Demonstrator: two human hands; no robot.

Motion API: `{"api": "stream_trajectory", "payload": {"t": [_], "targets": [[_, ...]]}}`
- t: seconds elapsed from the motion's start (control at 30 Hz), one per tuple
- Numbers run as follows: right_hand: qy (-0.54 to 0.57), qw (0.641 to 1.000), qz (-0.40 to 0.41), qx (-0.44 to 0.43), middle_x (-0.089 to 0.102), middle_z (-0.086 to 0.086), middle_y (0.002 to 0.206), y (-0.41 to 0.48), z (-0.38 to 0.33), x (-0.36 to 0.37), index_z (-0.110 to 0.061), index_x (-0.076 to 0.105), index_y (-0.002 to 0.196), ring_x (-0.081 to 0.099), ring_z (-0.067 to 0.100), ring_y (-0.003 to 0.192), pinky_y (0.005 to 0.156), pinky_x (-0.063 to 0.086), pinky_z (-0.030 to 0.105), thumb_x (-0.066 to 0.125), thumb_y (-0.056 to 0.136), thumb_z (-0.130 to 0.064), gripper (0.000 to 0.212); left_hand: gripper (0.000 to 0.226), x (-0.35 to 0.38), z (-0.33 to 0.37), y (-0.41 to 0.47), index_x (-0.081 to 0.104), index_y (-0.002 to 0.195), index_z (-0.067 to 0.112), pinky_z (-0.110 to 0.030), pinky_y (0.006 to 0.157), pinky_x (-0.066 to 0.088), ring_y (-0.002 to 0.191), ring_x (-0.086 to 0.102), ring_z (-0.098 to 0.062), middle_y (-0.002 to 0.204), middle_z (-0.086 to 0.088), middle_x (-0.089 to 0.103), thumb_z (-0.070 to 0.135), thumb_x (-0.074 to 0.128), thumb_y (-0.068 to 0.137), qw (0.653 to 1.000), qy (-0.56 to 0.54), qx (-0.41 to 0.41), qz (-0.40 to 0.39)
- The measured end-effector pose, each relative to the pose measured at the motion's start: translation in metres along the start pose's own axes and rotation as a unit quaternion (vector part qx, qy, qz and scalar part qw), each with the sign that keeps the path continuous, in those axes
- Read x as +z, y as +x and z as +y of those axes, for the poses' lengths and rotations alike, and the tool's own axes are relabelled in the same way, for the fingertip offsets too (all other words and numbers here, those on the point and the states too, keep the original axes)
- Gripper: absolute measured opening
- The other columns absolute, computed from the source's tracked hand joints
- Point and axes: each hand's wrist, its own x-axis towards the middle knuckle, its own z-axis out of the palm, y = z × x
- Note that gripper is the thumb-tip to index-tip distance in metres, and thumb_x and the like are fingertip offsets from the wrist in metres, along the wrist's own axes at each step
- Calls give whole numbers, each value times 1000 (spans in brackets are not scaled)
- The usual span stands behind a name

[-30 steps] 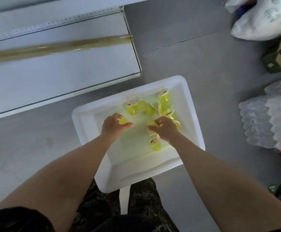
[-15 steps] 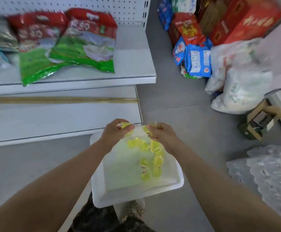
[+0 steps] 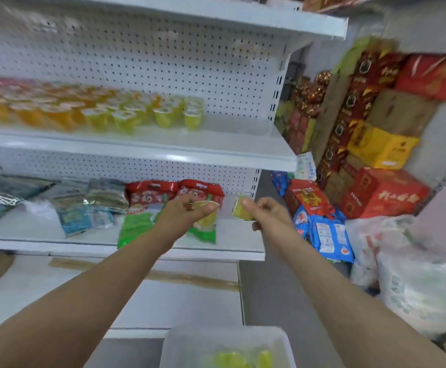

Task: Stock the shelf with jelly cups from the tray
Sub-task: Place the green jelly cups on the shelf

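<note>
Along the shelf [image 3: 216, 152] the orange cups [image 3: 30, 112] fill the left end and the green cups [image 3: 163, 115] stand in rows beside them. They seem sorted by colour, and the bare right end looks like the place for new stock. Lower down, in front of the bags [image 3: 150, 197] on the shelf below, the left hand [image 3: 182, 213] pinches the left cup [image 3: 206, 204] between thumb and curled fingers; blur hides how it is tilted. Just beside it, but not touching, the right hand [image 3: 269, 211] pinches the right cup [image 3: 240, 209] by its side, tipped over. Carrying one cup per hand probably halves the trips while keeping each grip small and sure. Both cups are in the air below the shelf's front edge, not yet set down. The tray [image 3: 179, 349] lies low between the arms, within easy reach, with more spare cups [image 3: 239, 359] inside.
</note>
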Motion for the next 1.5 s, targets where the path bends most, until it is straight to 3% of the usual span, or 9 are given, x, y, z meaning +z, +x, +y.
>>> {"api": "stream_trajectory", "payload": {"t": [0.2,0.3,0.4,0.53,0.7,0.87,1.0,1.2,1.5], "targets": [[77,995,-35,-60,67,11,91,31,-76,42,-8,59,89,69,26,84,85,57,36,90,51,-38,57,46,-69,76,29,69,95,22,-28,68,55,80,66,-17,96,-4,70,48,88,62,995,67,50,56],[92,993,-55,-53,71,13,112,50,-97,65,-5,66,113,70,23,100,93,54,32,84,70,-30,53,41,-100,101,50,67,96,18,-37,79,55,88,65,-22,107,-5,64,39,88,67,993,88,51,67],[93,992,-65,-49,71,13,115,71,-111,85,0,70,108,68,18,100,99,51,32,74,83,-29,38,41,-122,122,75,62,103,11,-39,81,56,98,62,-24,117,-7,60,27,86,73,989,119,51,67],[45,997,-43,-54,65,10,115,99,-123,108,-8,67,106,62,19,103,95,55,36,69,89,-33,30,44,-138,135,113,58,104,14,-44,90,55,107,59,-25,130,-4,53,25,86,72,974,210,56,68],[-104,989,5,-103,67,-1,100,142,-122,129,-18,63,106,64,14,94,79,48,27,80,80,-35,35,51,-147,140,152,54,118,15,-31,83,44,121,50,-25,139,-5,48,28,82,78,933,346,85,42],[-146,984,20,-99,65,-2,98,178,-114,146,-17,57,114,62,17,85,81,51,33,80,81,-31,43,51,-151,133,186,52,119,14,-35,89,47,120,50,-26,138,-8,49,22,80,78,914,391,104,30],[-183,978,-2,-103,68,3,91,196,-107,154,-13,68,98,64,25,83,85,54,46,76,84,-31,24,51,-152,129,196,51,121,13,-30,81,44,107,52,-23,133,-8,50,23,79,79,899,421,119,18],[-217,969,0,-118,71,-6,94,205,-99,153,-21,66,100,66,11,90,78,51,25,81,78,-33,29,47,-160,132,202,56,114,16,-30,90,44,120,53,-23,137,-5,54,30,81,77,883,452,128,4],[-240,965,1,-106,69,0,114,214,-89,150,-15,62,117,64,14,104,88,51,29,82,77,-33,48,49,-159,131,197,55,111,30,-34,89,44,116,49,-26,126,-5,46,42,83,72,860,494,115,54]]}}
